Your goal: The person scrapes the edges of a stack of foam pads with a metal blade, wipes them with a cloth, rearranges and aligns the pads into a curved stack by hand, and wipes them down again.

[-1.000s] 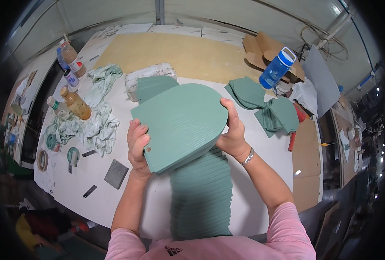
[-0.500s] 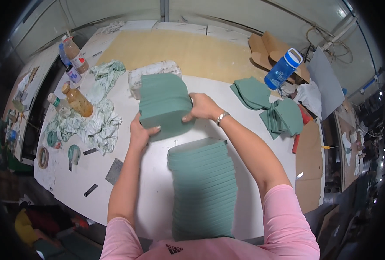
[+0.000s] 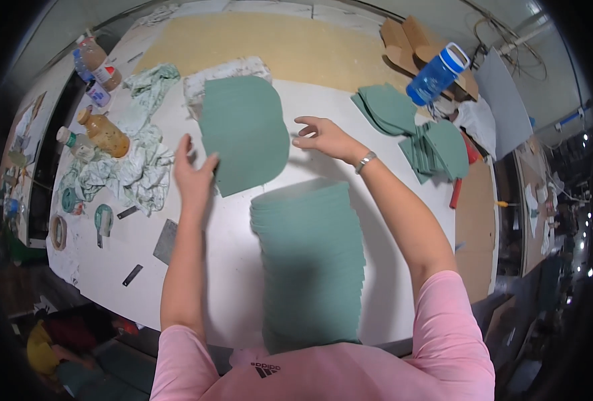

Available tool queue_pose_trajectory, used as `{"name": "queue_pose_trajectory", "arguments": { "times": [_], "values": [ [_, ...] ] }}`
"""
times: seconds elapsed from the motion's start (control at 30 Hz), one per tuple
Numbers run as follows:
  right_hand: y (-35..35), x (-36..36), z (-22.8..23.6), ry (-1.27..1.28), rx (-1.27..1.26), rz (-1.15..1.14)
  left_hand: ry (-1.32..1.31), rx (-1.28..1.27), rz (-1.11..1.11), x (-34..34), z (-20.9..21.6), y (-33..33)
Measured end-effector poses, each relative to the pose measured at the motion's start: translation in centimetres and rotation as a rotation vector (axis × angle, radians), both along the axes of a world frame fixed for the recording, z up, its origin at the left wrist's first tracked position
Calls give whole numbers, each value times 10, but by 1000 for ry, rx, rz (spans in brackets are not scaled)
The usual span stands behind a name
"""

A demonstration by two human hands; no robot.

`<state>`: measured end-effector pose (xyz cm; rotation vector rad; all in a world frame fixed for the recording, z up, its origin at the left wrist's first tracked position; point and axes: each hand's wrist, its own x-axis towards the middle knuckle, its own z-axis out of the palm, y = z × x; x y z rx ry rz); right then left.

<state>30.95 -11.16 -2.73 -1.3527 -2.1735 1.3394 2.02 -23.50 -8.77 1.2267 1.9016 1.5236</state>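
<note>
We're no longer holding the green panels up over the near stack (image 3: 310, 267) as a second ago, nor gripping their sides as half a second ago: they're now lying on the worktop (image 3: 233, 267) as the far stack (image 3: 246, 134), partly hiding the white wrapped block (image 3: 193, 93) behind. The near stack is staying in front of our body.

Our left hand (image 3: 193, 177) is standing released at the far stack's left side, fingers pointing away from us, thumb right by the edge; we can't tell if it's touching. Our right hand (image 3: 333, 139) is also holding nothing, reaching in from the right with fingers spread and slightly bent, just clear of the curved edge. A silver band (image 3: 365, 162) is circling that wrist.

Far stack's top is looking matt and flat, showing two rounded lobes on its right and a straighter left edge. Near stack is showing many thin layers, fanning toward us with stepped, ridged sides
</note>
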Motion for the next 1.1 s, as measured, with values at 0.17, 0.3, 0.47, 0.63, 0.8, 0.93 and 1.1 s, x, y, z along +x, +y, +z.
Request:
{"name": "queue_pose_trajectory", "arguments": {
  "times": [0.17, 0.3, 0.47, 0.63, 0.8, 0.93, 1.1],
  "values": [
    [-65, 71, 18, 196, -242, -79, -278, -93, -377, 27, 46, -67],
    [-133, 108, 18, 396, -293, -211, -86, -41, -636, 68, 61, -84],
    [-253, 145, 26, 483, -362, -294, 174, -2, -714, 83, 76, -89],
    [-357, 152, 38, 195, -244, -85, 142, -104, -732, 87, 79, -99],
    [-399, 131, 27, 175, -186, -81, 205, -109, -744, 103, 85, -102],
    [-394, 112, 25, 193, -220, -150, 387, -76, -738, 115, 89, -99],
    [-394, 104, 18, 190, -183, -240, 520, -22, -776, 128, 84, -88]
  ]
}}
